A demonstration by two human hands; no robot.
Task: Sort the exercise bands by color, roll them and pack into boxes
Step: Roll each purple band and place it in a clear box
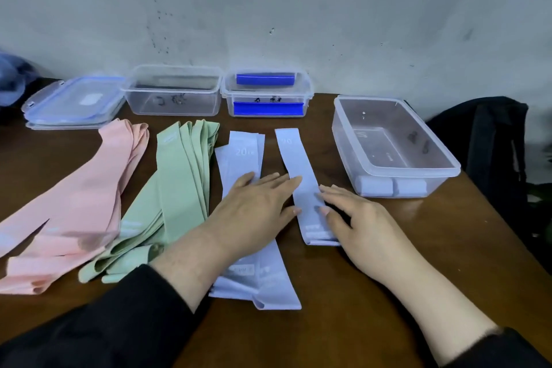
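Pink pile: I see it fanned flat at the far left, apparently sorted and waiting.
Green pile: beside it, kept apart by colour, unrolled.
Lilac stack: next along, my left forearm lying across it.
Left hand: flat, fingers straight, steadying the single lilac band, gripping nothing.
Single lilac band: laid out alone, pale, smooth, near end doubled, seemingly ready for rolling.
Right hand: fingers relaxed, thumb touching the band's edge.
Right box: lidless, two lilac rolls inside.
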